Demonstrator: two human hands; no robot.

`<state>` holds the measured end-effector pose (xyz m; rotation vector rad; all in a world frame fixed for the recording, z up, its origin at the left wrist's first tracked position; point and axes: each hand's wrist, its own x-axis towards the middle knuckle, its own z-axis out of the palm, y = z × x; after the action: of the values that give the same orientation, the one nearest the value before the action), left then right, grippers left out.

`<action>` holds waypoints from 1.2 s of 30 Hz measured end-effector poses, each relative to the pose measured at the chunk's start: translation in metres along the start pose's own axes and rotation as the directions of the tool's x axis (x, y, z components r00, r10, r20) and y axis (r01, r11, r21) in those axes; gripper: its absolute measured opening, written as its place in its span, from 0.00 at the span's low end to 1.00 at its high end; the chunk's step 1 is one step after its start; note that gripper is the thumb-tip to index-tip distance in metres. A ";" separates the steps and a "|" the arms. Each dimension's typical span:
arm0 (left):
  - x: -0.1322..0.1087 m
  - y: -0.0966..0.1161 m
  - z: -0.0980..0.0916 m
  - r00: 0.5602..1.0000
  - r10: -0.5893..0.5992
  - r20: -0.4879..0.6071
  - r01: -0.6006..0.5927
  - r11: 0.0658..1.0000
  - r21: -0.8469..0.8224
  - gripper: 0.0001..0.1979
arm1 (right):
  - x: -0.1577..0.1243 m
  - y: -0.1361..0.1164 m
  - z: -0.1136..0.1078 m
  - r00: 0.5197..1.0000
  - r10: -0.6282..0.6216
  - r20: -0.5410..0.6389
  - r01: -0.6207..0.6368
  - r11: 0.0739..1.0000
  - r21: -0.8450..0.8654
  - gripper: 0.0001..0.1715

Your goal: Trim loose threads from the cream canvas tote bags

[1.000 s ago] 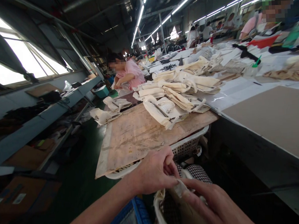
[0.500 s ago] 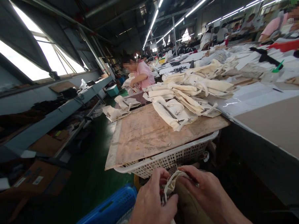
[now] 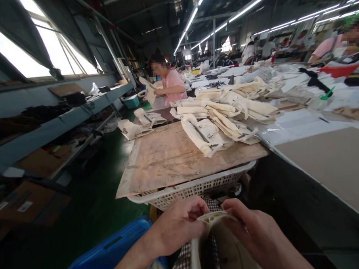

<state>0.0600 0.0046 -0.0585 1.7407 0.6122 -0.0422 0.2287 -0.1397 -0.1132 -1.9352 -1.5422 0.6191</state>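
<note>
"Where is the cream-edged fabric piece (image 3: 232, 247)?"

"At six o'clock; its edge spans the hands, the rest lies below their grip."

"Held how?"

"The left hand (image 3: 183, 225) pinches the edge's nine o'clock, the right hand (image 3: 249, 226) its three, fingers closed, probably keeping it spread."

"Beyond?"

"At twelve, a white basket (image 3: 194, 191) under a board (image 3: 159, 159), seemingly propping it for cream pieces (image 3: 203, 137)."

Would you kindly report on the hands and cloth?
Left hand, right hand: both pinching cloth by edge. Blue basket at lower left. Nothing visibly blocking either hand.
</note>
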 end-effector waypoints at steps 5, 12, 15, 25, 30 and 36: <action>0.005 -0.008 0.008 0.998 0.030 -0.047 -0.025 0.994 0.108 0.05 | 0.003 0.008 0.008 0.968 -0.222 -0.120 0.228 0.972 0.046 0.12; 0.000 -0.003 0.006 0.995 0.055 -0.086 -0.041 0.988 0.148 0.08 | 0.017 -0.004 -0.004 0.902 -0.414 -0.121 0.418 0.909 0.001 0.11; -0.002 -0.002 0.007 0.991 0.084 -0.108 -0.062 0.979 0.193 0.07 | 0.021 -0.008 -0.005 0.885 -0.444 -0.139 0.444 0.896 -0.033 0.12; -0.011 -0.012 0.006 0.933 0.262 -0.248 -0.148 0.905 0.399 0.08 | 0.029 -0.012 0.005 0.911 -0.404 -0.079 0.406 0.914 0.011 0.10; -0.014 -0.017 0.007 0.894 0.379 -0.241 -0.245 0.861 0.445 0.11 | 0.031 -0.013 0.006 0.923 -0.381 -0.056 0.385 0.920 0.075 0.10; -0.014 -0.017 0.009 0.889 0.397 -0.227 -0.243 0.831 0.501 0.13 | 0.030 -0.015 0.003 0.926 -0.370 -0.072 0.376 0.921 0.105 0.07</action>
<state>0.0438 -0.0067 -0.0715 2.3286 0.5587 0.3766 0.2226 -0.1081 -0.1051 -1.5016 -1.7410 0.4774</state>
